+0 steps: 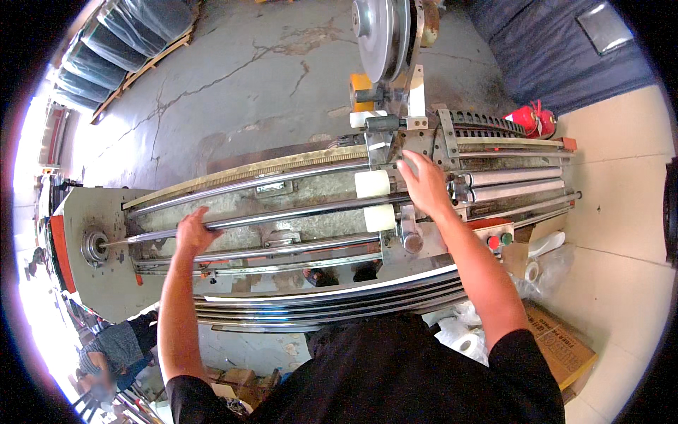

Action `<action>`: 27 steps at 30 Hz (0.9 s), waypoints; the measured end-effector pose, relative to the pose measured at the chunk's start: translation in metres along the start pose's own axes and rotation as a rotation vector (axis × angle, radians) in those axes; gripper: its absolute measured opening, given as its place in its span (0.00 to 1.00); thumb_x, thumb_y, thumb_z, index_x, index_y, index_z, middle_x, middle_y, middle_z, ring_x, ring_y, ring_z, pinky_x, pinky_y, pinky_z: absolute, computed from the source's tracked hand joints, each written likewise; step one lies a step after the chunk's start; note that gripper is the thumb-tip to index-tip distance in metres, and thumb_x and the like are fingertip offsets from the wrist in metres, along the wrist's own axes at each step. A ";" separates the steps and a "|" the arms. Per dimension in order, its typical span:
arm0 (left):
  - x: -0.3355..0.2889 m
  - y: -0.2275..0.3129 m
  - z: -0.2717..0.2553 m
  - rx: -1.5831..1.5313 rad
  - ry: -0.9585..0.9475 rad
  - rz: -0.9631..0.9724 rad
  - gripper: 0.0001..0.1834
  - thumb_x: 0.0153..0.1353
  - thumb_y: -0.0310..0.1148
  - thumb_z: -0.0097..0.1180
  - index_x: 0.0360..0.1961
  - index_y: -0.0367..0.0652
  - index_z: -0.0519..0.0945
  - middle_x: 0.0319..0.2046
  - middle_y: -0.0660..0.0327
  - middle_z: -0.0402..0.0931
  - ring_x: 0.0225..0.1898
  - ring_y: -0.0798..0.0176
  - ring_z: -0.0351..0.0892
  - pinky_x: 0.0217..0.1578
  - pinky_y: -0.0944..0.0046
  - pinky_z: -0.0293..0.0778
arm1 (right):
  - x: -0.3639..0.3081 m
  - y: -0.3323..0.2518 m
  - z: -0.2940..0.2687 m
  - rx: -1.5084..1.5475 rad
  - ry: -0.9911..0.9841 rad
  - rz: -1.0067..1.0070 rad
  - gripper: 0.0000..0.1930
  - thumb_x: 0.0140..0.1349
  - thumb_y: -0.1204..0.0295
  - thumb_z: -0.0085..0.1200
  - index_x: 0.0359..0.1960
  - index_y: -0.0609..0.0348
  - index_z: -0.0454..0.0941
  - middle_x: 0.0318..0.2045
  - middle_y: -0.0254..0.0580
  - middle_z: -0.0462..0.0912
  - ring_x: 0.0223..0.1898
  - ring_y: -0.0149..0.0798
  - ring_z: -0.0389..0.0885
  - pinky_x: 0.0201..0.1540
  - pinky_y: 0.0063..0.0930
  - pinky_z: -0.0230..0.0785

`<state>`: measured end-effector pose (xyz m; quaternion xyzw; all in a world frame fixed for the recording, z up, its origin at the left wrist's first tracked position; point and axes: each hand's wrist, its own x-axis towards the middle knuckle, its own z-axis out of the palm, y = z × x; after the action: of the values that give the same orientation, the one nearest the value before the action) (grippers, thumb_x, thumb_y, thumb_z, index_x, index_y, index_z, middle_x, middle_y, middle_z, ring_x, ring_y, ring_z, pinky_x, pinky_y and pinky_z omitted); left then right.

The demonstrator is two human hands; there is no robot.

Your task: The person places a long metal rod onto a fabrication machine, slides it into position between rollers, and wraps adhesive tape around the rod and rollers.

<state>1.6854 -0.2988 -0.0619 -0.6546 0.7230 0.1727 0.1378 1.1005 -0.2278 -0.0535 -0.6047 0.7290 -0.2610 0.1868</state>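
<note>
A long polished metal rod [282, 215] lies lengthwise across a lathe-like machine, its thin left end at the round chuck [94, 246]. Near that end my left hand [196, 232] is closed around the rod, the palm hiding part of it. My right hand [425, 185] is over the machine's carriage [424, 143], fingers stretched and a little apart, nothing visible in them. Just left of it, one white roller [372, 184] sits behind the rod and another white roller [380, 218] in front. Whether the right fingertips touch the carriage, I cannot tell.
A large grey wheel [374, 39] rises above the carriage. Several more metal rods [318, 309] lie along the near side. The control box [503, 239] has red and green buttons. Red fire extinguishers [530, 121] stand behind right, a cardboard box [561, 346] near right. Another person [120, 353] is at lower left.
</note>
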 end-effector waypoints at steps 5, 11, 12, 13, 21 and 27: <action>0.020 -0.044 -0.007 -0.003 -0.220 -0.088 0.58 0.47 0.51 0.83 0.79 0.46 0.69 0.76 0.51 0.71 0.72 0.48 0.76 0.74 0.50 0.70 | 0.065 -0.002 0.038 0.438 -0.359 0.317 0.25 0.74 0.50 0.62 0.53 0.62 0.87 0.43 0.47 0.91 0.44 0.43 0.89 0.50 0.39 0.78; 0.009 0.032 -0.008 0.031 -0.219 0.173 0.49 0.51 0.53 0.79 0.76 0.58 0.75 0.79 0.64 0.69 0.74 0.49 0.74 0.73 0.47 0.72 | 0.062 0.008 0.063 0.469 -0.364 0.337 0.22 0.71 0.51 0.68 0.39 0.63 0.88 0.31 0.38 0.88 0.33 0.33 0.82 0.38 0.36 0.73; 0.008 0.051 -0.010 0.003 -0.197 0.194 0.49 0.51 0.53 0.78 0.76 0.57 0.75 0.79 0.63 0.69 0.74 0.49 0.74 0.74 0.47 0.71 | 0.062 0.015 0.065 0.538 -0.361 0.336 0.23 0.70 0.51 0.68 0.37 0.63 0.86 0.31 0.37 0.88 0.32 0.32 0.81 0.37 0.34 0.72; 0.009 0.070 -0.009 -0.024 -0.174 0.216 0.49 0.52 0.53 0.78 0.76 0.57 0.75 0.79 0.62 0.68 0.74 0.48 0.74 0.74 0.47 0.71 | 0.063 0.022 0.067 0.539 -0.358 0.341 0.23 0.70 0.50 0.68 0.35 0.63 0.86 0.31 0.37 0.87 0.32 0.32 0.81 0.37 0.34 0.72; -0.002 0.214 0.007 -0.020 -0.042 0.408 0.52 0.56 0.52 0.76 0.79 0.48 0.67 0.70 0.49 0.77 0.71 0.43 0.77 0.74 0.47 0.69 | 0.065 -0.010 0.054 0.298 -0.483 0.383 0.44 0.67 0.47 0.71 0.70 0.74 0.75 0.61 0.60 0.86 0.62 0.47 0.86 0.65 0.37 0.76; -0.011 0.291 0.020 -0.133 0.019 0.540 0.51 0.56 0.47 0.77 0.76 0.40 0.66 0.66 0.47 0.79 0.67 0.43 0.80 0.69 0.47 0.73 | 0.065 0.004 0.074 0.253 -0.404 0.299 0.41 0.64 0.43 0.71 0.61 0.71 0.77 0.55 0.59 0.87 0.57 0.49 0.88 0.61 0.40 0.77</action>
<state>1.3966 -0.2556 -0.0550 -0.4473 0.8596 0.2443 0.0365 1.1273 -0.3027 -0.1116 -0.5020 0.7198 -0.1933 0.4388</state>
